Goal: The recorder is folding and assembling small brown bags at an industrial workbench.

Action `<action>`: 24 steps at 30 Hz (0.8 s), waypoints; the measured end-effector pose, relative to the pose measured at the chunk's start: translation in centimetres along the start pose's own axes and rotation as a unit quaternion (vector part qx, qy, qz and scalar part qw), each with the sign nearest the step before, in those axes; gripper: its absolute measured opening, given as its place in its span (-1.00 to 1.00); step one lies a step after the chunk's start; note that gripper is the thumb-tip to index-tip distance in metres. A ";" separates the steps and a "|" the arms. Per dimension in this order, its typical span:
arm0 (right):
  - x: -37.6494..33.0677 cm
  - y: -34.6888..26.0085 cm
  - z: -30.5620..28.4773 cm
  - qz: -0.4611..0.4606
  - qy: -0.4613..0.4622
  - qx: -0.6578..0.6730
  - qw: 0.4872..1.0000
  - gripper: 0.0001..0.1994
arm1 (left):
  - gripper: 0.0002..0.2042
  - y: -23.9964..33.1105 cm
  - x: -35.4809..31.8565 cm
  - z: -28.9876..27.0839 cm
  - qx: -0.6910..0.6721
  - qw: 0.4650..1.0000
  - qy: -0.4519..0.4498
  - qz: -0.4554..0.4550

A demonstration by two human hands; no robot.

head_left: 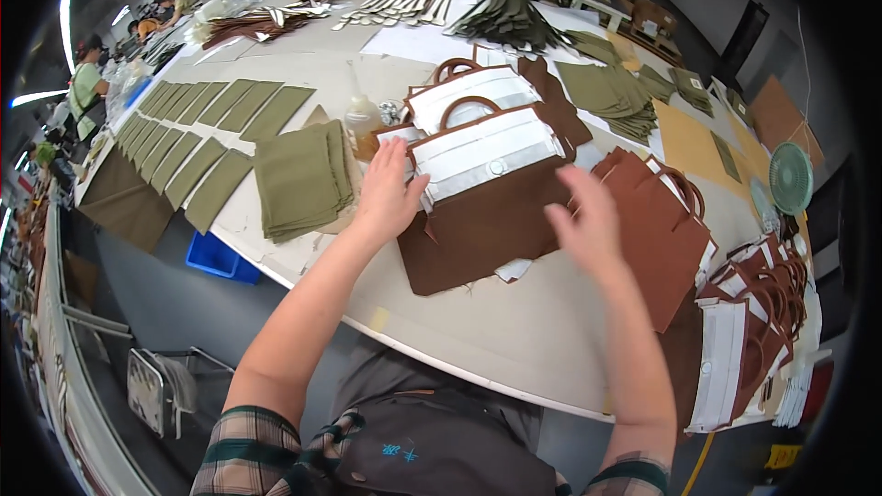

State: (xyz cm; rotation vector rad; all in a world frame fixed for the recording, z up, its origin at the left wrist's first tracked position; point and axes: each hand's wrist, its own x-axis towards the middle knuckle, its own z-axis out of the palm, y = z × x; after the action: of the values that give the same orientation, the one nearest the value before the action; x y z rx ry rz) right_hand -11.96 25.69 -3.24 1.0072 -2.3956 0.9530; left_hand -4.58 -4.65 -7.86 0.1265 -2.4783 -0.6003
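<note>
Brown bag panel (491, 225): left hand (390, 195) and right hand (593, 225) spread at edges, contact unclear.

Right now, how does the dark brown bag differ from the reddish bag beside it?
The dark brown bag shows a broad white strip; the reddish bag shows mostly plain reddish-brown. The dark brown bag's handle points away from the person; the reddish bag's handles point to the upper right. Both lie on the table.

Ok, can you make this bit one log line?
left hand: open, by white-faced bag panel, left edge; right hand: open, near dark-brown fabric, right edge; left: olive fabric stack; right: reddish-brown bag panels
</note>
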 end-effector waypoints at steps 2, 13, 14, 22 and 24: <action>-0.8 -1.2 4.1 0.025 -0.051 0.020 0.998 -0.41 | -0.42 1.3 1.8 1.5 0.047 0.999 -0.008 -0.014; 2.1 -2.9 7.6 0.240 -0.027 0.302 0.922 -0.32 | -0.82 5.2 1.8 1.2 -0.177 0.977 0.116 -0.032; 1.9 -2.8 6.8 0.269 -0.019 0.359 0.894 -0.35 | -0.81 7.3 0.8 0.8 -0.281 0.954 0.070 -0.073; -4.6 -2.9 0.2 0.251 -0.070 0.602 0.755 -0.22 | -0.90 15.2 -10.2 2.3 -0.411 0.911 -0.011 0.019; -4.6 -5.0 0.1 0.264 -0.077 0.593 0.757 -0.19 | -0.91 15.2 -11.5 2.8 -0.358 0.929 -0.026 0.095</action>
State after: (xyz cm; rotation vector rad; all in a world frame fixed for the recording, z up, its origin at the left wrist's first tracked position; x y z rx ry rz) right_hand -5.23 25.22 -3.64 0.6732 -2.0384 2.8865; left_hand 3.99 12.60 -9.09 -0.4124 -2.1256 -1.3780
